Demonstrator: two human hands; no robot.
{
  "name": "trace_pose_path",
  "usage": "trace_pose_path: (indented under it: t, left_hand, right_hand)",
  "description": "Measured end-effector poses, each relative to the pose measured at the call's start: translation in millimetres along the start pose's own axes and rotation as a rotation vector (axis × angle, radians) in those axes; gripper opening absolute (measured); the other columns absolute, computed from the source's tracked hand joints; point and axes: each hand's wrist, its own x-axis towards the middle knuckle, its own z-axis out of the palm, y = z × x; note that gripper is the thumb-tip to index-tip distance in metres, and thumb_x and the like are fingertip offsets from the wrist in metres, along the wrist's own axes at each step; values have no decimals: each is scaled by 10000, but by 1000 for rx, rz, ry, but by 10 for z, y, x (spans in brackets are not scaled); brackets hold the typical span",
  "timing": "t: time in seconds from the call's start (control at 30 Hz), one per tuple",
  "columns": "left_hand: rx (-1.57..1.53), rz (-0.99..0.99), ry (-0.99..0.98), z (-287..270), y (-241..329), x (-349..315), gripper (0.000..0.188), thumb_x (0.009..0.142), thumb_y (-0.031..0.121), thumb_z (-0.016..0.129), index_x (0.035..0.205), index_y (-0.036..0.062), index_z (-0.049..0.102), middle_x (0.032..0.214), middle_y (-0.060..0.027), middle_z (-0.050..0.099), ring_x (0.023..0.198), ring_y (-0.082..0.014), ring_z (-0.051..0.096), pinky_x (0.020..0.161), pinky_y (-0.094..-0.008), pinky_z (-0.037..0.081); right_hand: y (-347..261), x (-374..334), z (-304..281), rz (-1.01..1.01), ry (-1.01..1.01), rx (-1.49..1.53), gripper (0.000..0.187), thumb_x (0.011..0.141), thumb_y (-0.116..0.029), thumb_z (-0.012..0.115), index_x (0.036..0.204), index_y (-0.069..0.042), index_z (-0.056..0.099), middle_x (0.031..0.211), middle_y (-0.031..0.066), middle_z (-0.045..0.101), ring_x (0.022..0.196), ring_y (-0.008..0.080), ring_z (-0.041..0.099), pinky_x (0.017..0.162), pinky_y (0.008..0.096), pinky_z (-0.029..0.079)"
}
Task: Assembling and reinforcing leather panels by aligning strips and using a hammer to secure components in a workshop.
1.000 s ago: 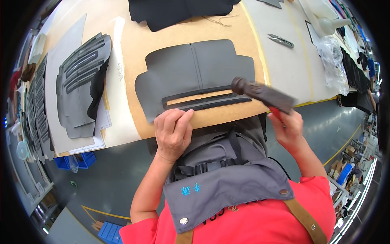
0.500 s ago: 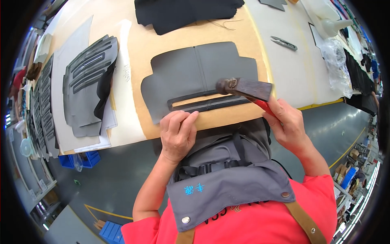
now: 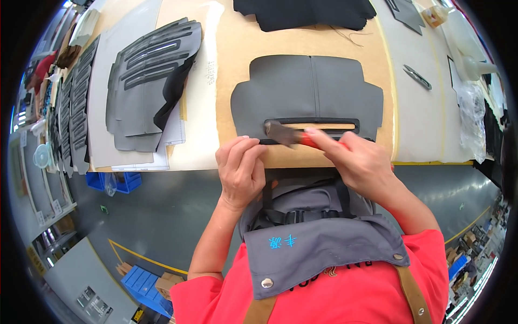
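Note:
A grey leather-like panel (image 3: 280, 86) lies flat in front of me, with a seam down its middle and a long slot with a black border near its close edge. My left hand (image 3: 240, 171) is closed at the panel's near left edge, fingertips pressed together on it. In my right hand (image 3: 364, 162) is a hammer (image 3: 281, 134) with a red handle, my index finger stretched along it. The hammer's head is over the left end of the slot, near my left fingertips. Whether it touches the panel I cannot tell.
Left on the table (image 3: 302, 156) lies a stack of grey slotted panels (image 3: 140, 102). A black fabric piece (image 3: 307, 13) lies at the far side. Thread snips (image 3: 417, 77) and a clear plastic bag (image 3: 471, 119) are to the right. Blue bins (image 3: 127, 182) stand below the table.
The hammer has come down and left from above the panel's right part to the slot's left end. My left hand stays at the near edge. The whole view has shifted.

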Motion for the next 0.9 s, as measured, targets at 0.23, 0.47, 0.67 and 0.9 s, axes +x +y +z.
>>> trace_pose_path:
  t: [0.23, 0.47, 0.67, 0.9]
  left_hand:
    - [-24, 6, 36, 51, -35, -21, 286, 772, -127, 648, 972, 59, 735, 1064, -77, 707, 1050, -303, 665, 939, -399, 531]
    - [18, 49, 29, 25, 77, 18, 342, 820, -102, 673, 1102, 74, 756, 1117, -67, 686, 1086, -283, 648, 950, -392, 516]
    - [-82, 151, -133, 351, 357, 246, 419, 848, 18, 727, 1261, 89, 731, 1133, -54, 643, 1080, -255, 619, 958, -394, 454]
    - [4, 132, -239, 307, 398, 221, 455, 865, 35, 725, 1312, 117, 718, 1163, -41, 617, 1065, -250, 574, 942, -379, 435]
  right_hand:
    - [94, -145, -28, 32, 83, 84, 677, 887, -4, 711, 1501, -272, 616, 691, 48, 467, 564, 207, 529, 524, 371, 451]
    - [624, -611, -347, 803, 290, 611, 530, 1063, -134, 610, 1582, -156, 509, 1162, 12, 719, 697, 60, 558, 582, 226, 477]
    - [1880, -1448, -569, 959, 515, 211, 548, 1061, -284, 656, 1570, -137, 520, 837, -16, 583, 637, 79, 523, 599, 249, 472]
    - [1451, -1172, -680, 625, 455, -439, 449, 1036, -243, 671, 1470, -138, 623, 1374, 136, 571, 1279, 326, 539, 1111, 438, 399]
